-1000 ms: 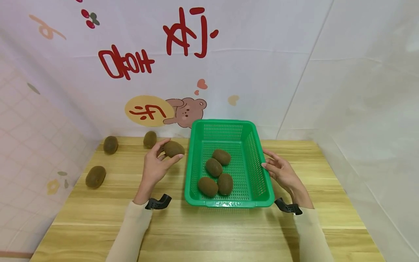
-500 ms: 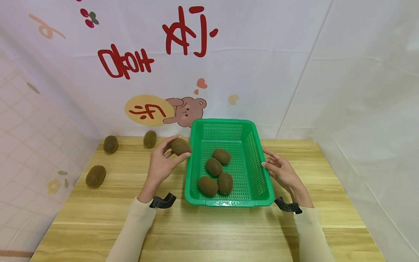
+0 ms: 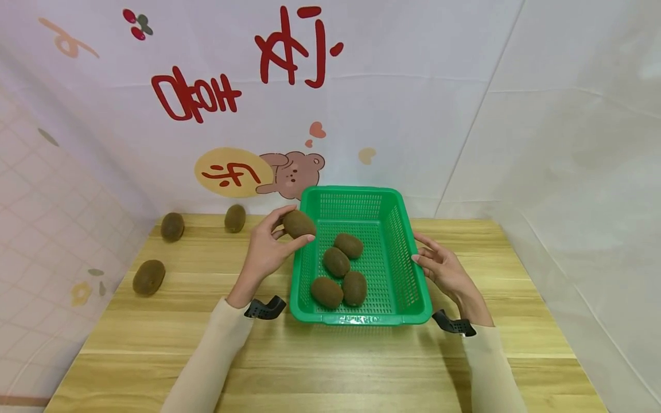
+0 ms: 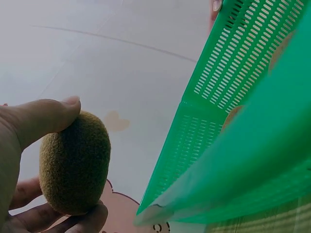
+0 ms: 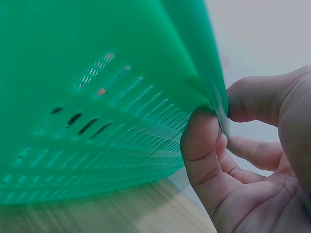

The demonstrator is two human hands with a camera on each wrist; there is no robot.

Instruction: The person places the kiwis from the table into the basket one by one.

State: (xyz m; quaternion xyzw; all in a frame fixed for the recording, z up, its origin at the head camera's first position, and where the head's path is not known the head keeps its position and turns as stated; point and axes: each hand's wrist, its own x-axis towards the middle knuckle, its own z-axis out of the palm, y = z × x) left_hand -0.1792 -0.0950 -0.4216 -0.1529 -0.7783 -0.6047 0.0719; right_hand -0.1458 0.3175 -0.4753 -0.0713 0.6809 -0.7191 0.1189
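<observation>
The left hand [image 3: 265, 252] is pinching a kiwi [image 3: 299, 223] in its fingers, right over the near left rim of the green basket [image 3: 400, 287]. The right hand [image 3: 444, 269] is gripping the basket's right rim.

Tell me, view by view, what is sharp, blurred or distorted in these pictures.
Head view: even soft light, wide-angle bowing of the walls, and the green perforated plastic basket is sharp. Left wrist view: the fuzzy brown kiwi in the left hand is crisp, while the near basket rim smears out of focus. Right wrist view: the basket wall is blurred, and the right hand pinching its rim is clearer.
</observation>
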